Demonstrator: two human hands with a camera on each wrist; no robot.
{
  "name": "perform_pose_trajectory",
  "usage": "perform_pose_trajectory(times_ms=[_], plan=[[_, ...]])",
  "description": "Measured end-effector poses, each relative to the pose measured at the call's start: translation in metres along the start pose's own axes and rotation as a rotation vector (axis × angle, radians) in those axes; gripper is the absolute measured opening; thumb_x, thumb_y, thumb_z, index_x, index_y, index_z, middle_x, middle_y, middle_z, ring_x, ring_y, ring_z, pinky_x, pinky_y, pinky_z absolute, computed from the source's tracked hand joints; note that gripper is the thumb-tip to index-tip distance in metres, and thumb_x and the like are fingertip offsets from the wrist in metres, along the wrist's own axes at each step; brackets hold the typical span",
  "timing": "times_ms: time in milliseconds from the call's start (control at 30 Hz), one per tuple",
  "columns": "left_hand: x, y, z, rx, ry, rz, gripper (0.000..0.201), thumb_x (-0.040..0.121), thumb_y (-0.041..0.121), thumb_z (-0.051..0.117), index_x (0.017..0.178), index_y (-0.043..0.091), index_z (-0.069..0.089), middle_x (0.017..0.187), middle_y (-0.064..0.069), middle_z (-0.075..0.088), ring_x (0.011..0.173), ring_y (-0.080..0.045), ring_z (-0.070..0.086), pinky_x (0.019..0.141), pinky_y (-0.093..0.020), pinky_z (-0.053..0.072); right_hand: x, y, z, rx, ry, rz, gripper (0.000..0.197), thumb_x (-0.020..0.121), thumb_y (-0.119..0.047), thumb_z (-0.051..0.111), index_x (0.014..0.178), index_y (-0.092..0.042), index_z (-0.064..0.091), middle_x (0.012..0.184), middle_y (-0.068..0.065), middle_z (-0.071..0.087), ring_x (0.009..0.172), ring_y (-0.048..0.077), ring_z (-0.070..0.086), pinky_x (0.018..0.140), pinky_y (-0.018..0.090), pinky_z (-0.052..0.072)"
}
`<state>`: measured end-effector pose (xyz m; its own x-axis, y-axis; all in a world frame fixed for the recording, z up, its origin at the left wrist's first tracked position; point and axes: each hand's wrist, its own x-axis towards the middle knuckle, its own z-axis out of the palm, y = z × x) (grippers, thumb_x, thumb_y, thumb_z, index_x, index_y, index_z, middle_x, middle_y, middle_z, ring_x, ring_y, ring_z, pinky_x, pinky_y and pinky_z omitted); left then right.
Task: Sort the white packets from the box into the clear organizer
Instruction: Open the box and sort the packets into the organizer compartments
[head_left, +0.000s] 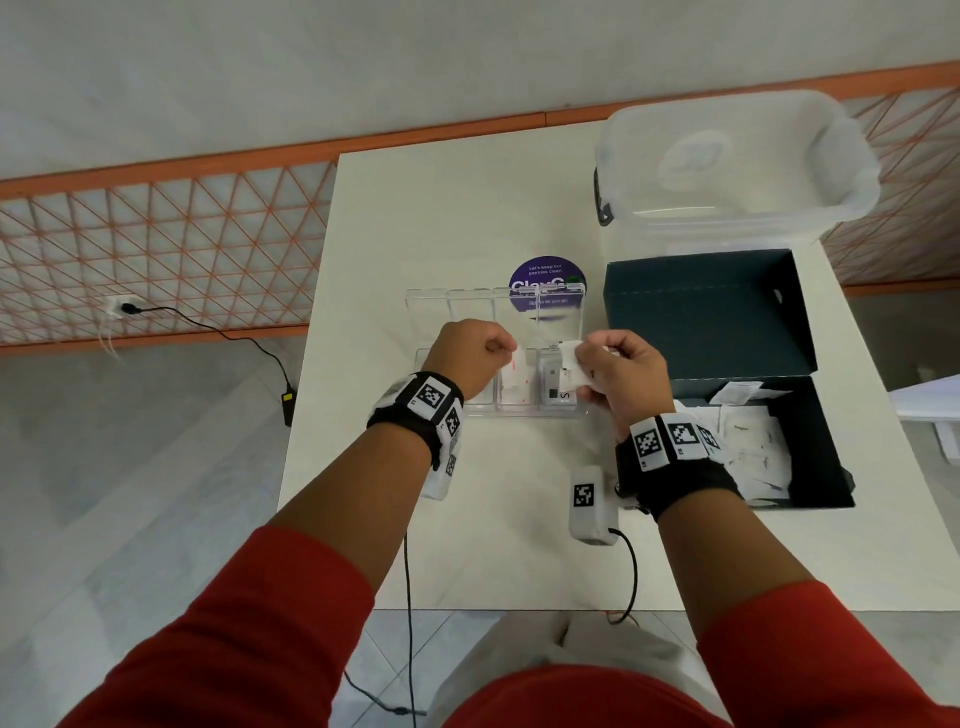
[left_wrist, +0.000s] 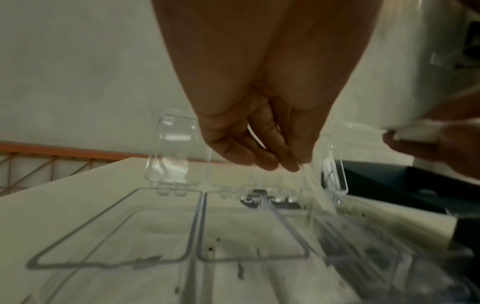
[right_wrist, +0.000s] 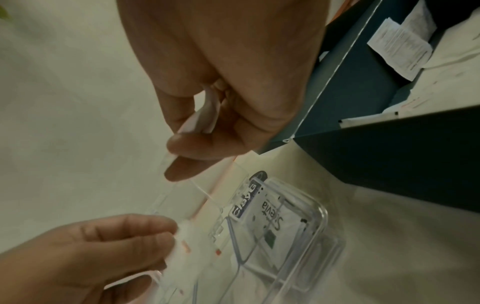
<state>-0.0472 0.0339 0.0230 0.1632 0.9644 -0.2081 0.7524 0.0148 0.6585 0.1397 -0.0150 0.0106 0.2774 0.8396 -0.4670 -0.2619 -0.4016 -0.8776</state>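
Observation:
The clear organizer stands mid-table with its lids up. Over its third compartment my left hand pinches a white packet with red marks, the same red-marked packet showing at its fingertips in the right wrist view. Just right of it, my right hand grips a few white packets above the rightmost compartment, where a Stevia packet lies. The open dark box on the right holds several white packets.
A large clear lidded bin stands at the back right. A purple round sticker lies behind the organizer. A small white marker device with a cable sits near the table's front edge.

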Motion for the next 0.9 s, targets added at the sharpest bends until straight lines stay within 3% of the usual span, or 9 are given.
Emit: perform_pose_trajectory(times_ms=[100, 167, 367, 500, 600, 700, 767, 833, 900], plan=[[0.005, -0.002, 0.011, 0.185, -0.060, 0.080, 0.016, 0.089, 0.012, 0.063, 0.098, 0.015, 0.075, 0.094, -0.003, 0.074, 0.091, -0.018, 0.065, 0.083, -0.024, 0.049, 0.003, 0.000, -0.002, 0.016, 0.004, 0.015, 0.018, 0.080, -0.008, 0.070, 0.072, -0.024, 0.068, 0.092, 0.006, 0.071, 0.078, 0.024, 0.074, 0.050, 0.024, 0.053], [0.008, -0.005, 0.019, 0.351, -0.108, 0.143, 0.019, 0.091, 0.014, 0.060, 0.103, 0.018, 0.074, 0.100, -0.005, 0.072, 0.097, -0.024, 0.063, 0.092, -0.033, 0.045, 0.005, 0.001, -0.003, 0.021, -0.007, 0.033, 0.015, 0.082, -0.007, 0.069, 0.077, -0.021, 0.068, 0.095, 0.008, 0.070, 0.082, 0.027, 0.073, 0.050, 0.025, 0.053], [0.010, -0.009, 0.036, 0.793, -0.240, 0.339, 0.026, 0.096, 0.027, 0.052, 0.118, 0.032, 0.066, 0.115, -0.002, 0.063, 0.107, -0.026, 0.051, 0.087, -0.035, 0.035, 0.009, 0.000, -0.008, 0.067, -0.079, 0.064, 0.024, 0.086, -0.002, 0.056, 0.092, -0.021, 0.069, 0.095, 0.007, 0.075, 0.078, 0.024, 0.072, 0.049, 0.026, 0.052], [0.008, -0.010, 0.040, 0.818, -0.230, 0.382, 0.027, 0.097, 0.029, 0.051, 0.118, 0.030, 0.068, 0.116, -0.004, 0.052, 0.104, -0.026, 0.051, 0.084, -0.037, 0.037, 0.009, 0.001, -0.007, 0.069, -0.129, 0.050, 0.031, 0.086, -0.005, 0.062, 0.105, -0.029, 0.068, 0.104, 0.005, 0.072, 0.086, 0.027, 0.074, 0.053, 0.029, 0.055], [0.005, -0.007, 0.032, 0.612, -0.176, 0.322, 0.028, 0.098, 0.024, 0.048, 0.119, 0.023, 0.067, 0.113, -0.004, 0.053, 0.100, -0.024, 0.055, 0.084, -0.034, 0.043, 0.009, 0.001, -0.006, 0.024, -0.138, 0.036, 0.028, 0.087, -0.008, 0.069, 0.106, -0.030, 0.067, 0.102, 0.003, 0.071, 0.085, 0.023, 0.074, 0.055, 0.029, 0.056], [0.003, 0.004, 0.015, 0.005, -0.052, 0.149, 0.023, 0.096, 0.021, 0.051, 0.108, 0.022, 0.070, 0.095, 0.009, 0.061, 0.083, -0.005, 0.060, 0.071, -0.019, 0.045, 0.007, 0.002, -0.004, -0.073, -0.134, 0.018, 0.019, 0.086, -0.013, 0.070, 0.095, -0.029, 0.069, 0.092, 0.001, 0.072, 0.076, 0.015, 0.071, 0.052, 0.026, 0.053], [-0.003, 0.017, 0.004, -0.326, -0.096, 0.057, 0.018, 0.093, 0.028, 0.057, 0.104, 0.025, 0.071, 0.086, 0.013, 0.066, 0.067, 0.003, 0.058, 0.061, -0.011, 0.044, 0.004, 0.003, -0.003, -0.154, -0.161, 0.012, 0.012, 0.085, -0.017, 0.070, 0.091, -0.028, 0.069, 0.084, -0.001, 0.073, 0.069, 0.012, 0.069, 0.048, 0.023, 0.050], [-0.008, 0.026, -0.004, -0.391, -0.187, 0.073, 0.018, 0.088, 0.027, 0.067, 0.106, 0.027, 0.069, 0.092, 0.009, 0.068, 0.073, 0.003, 0.062, 0.064, -0.010, 0.049, 0.000, 0.003, 0.001, -0.190, -0.233, 0.008, 0.007, 0.085, -0.021, 0.073, 0.088, -0.025, 0.069, 0.075, -0.003, 0.072, 0.062, 0.010, 0.066, 0.045, 0.022, 0.047], [-0.011, 0.029, -0.008, -0.386, -0.223, 0.098, 0.026, 0.083, 0.019, 0.073, 0.107, 0.029, 0.069, 0.095, 0.009, 0.068, 0.083, 0.001, 0.065, 0.077, -0.016, 0.053, -0.003, 0.002, 0.005, -0.210, -0.278, -0.001, 0.007, 0.085, -0.022, 0.074, 0.087, -0.023, 0.067, 0.067, -0.006, 0.069, 0.056, 0.008, 0.063, 0.043, 0.022, 0.045]])
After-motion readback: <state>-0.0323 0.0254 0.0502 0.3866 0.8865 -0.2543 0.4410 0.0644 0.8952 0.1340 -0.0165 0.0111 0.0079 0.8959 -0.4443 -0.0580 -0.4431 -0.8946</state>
